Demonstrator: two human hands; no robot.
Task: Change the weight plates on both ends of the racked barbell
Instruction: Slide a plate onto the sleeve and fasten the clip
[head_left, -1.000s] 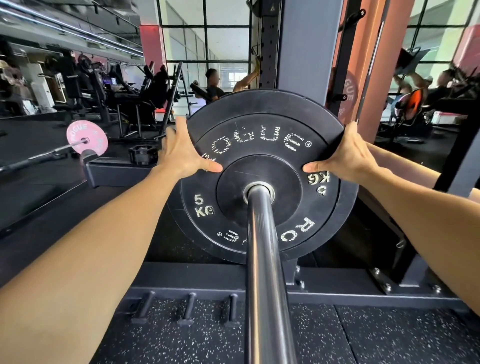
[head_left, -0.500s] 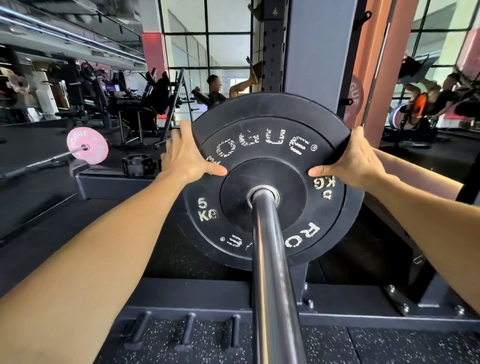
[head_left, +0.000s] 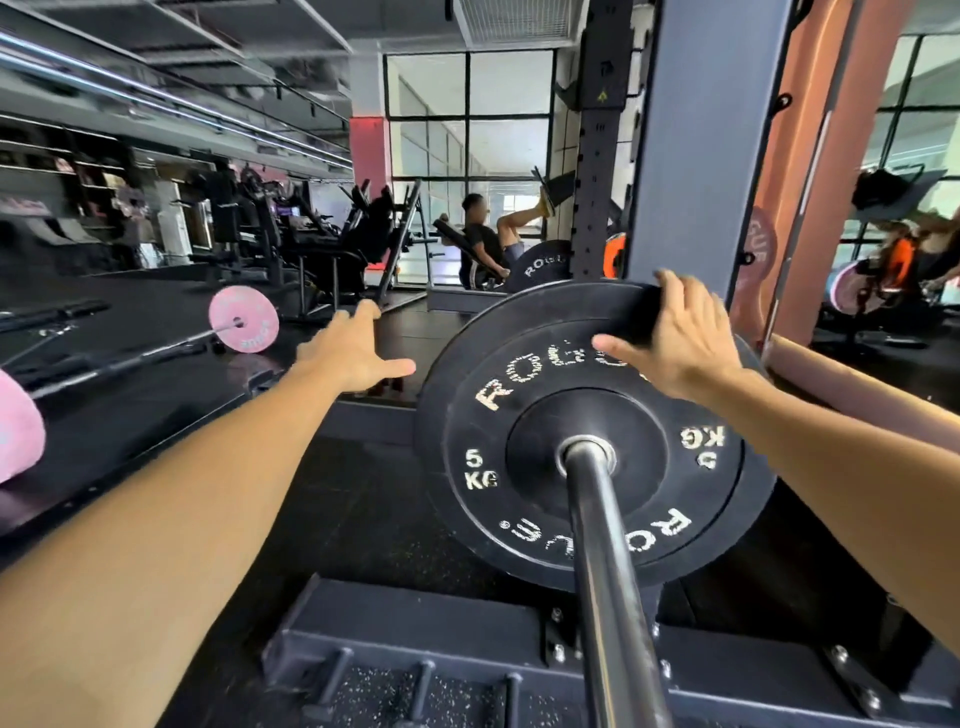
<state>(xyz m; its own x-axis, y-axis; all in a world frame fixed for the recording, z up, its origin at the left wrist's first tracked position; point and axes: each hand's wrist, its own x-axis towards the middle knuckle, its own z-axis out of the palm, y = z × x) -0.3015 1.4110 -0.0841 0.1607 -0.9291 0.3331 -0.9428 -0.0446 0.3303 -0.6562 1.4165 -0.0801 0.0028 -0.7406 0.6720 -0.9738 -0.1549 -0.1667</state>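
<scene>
A black 5 kg Rogue bumper plate (head_left: 561, 499) sits on the steel barbell sleeve (head_left: 608, 571), which runs toward me. A second black plate (head_left: 761, 514) shows behind it at the rim. My right hand (head_left: 675, 338) grips the front plate's upper edge, fingers curled over the rim and thumb on its face. My left hand (head_left: 353, 348) hangs in the air to the left of the plate, fingers spread, touching nothing.
The grey rack upright (head_left: 696, 140) stands right behind the plate. The rack's base with storage pegs (head_left: 415, 680) lies below. A barbell with a pink plate (head_left: 243, 319) rests on the floor at left, another pink plate (head_left: 15, 426) at the left edge. A person exercises in the background (head_left: 483, 239).
My left hand has let go of the plate's left edge and moved out to the left. My right hand shifted from the right edge up to the top rim. The view swung left.
</scene>
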